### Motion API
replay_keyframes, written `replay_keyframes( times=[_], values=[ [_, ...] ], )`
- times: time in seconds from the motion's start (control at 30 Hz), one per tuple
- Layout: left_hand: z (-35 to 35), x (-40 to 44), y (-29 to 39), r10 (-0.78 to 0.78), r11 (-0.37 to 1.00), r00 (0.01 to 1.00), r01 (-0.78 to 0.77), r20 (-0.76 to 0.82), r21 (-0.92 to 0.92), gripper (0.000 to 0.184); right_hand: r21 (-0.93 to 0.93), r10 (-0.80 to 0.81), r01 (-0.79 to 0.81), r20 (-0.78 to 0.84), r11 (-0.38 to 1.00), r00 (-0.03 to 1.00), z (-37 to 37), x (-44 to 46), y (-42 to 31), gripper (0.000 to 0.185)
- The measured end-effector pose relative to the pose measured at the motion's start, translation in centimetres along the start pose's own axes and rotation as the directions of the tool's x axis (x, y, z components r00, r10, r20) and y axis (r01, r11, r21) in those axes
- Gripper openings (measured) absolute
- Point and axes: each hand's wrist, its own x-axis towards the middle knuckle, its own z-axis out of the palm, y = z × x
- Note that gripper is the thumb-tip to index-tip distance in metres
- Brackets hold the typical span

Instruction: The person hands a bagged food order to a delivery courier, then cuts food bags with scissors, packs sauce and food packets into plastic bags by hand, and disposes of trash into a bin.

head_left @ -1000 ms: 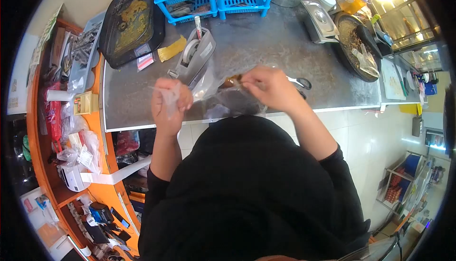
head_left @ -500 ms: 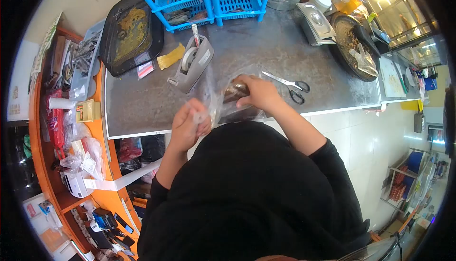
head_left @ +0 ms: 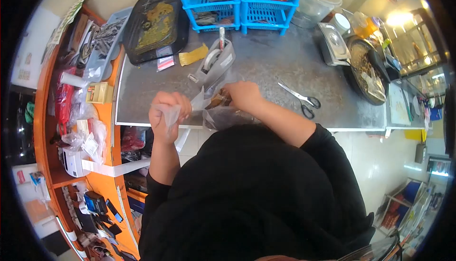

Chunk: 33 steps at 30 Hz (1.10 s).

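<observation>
My left hand (head_left: 168,112) is closed on the gathered end of a clear plastic bag (head_left: 197,100), with a loose corner hanging from the fist. The plastic stretches from there to my right hand (head_left: 243,95), whose fingers curl over a brown item (head_left: 219,99) inside the bag at the table's front edge. What the brown item is cannot be made out. Just behind the bag stands a grey tape dispenser (head_left: 216,66) with a marker upright in it. To the right of my right hand lie scissors (head_left: 300,98) with black handles, slightly spread.
On the metal table (head_left: 270,52) stand blue stacked baskets (head_left: 240,4), a black tray (head_left: 183,33) with yellow residue, a folded yellow piece (head_left: 194,54), a steel container (head_left: 335,44) and a dark round pan (head_left: 351,78). Orange shelving (head_left: 47,118) borders the left.
Both hands and the bag have moved left along the table edge. The plastic between the hands is now drawn out, and the left fist is raised slightly. The camera view has shifted.
</observation>
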Motion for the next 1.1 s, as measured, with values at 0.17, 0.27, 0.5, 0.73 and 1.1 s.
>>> replay_keyframes(
  times=[0.17, 0.27, 0.5, 0.73, 1.1],
  values=[
    [-1.4, -0.8, 1.3, 0.072, 0.982, 0.989, -0.047, -0.132, 0.185, 0.021, 0.129, -0.077, 0.113, -0.256, 0.985, 0.964, -2.3, 1.5, 0.1, 0.025],
    [-3.3, -2.2, 0.8, -0.006, 0.945, 0.936, 0.121, -0.353, 0.304, 0.025, 0.3, -0.048, 0.195, -0.437, 0.934, 0.898, -3.3, 1.9, 0.4, 0.024],
    [-3.6, -0.1, -0.8, 0.342, 0.353, 0.795, 0.385, -0.5, 0.853, 0.027, 0.907, 0.157, 0.287, -0.346, 0.306, 0.925, -5.7, 0.4, 3.2, 0.019],
    [4.5, 2.3, -3.5, 0.43, 0.158, 0.831, -0.454, 0.353, 0.877, 0.036, 0.991, 0.309, 0.095, -0.121, 0.098, 0.943, -4.2, -4.3, 10.0, 0.018],
    [6.4, 0.5, -13.0, -0.801, 0.381, 0.594, 0.411, 0.074, 0.828, 0.068, 0.926, 0.56, -0.041, -0.19, 0.374, 0.806, 0.7, -7.3, 16.4, 0.018]
  ],
)
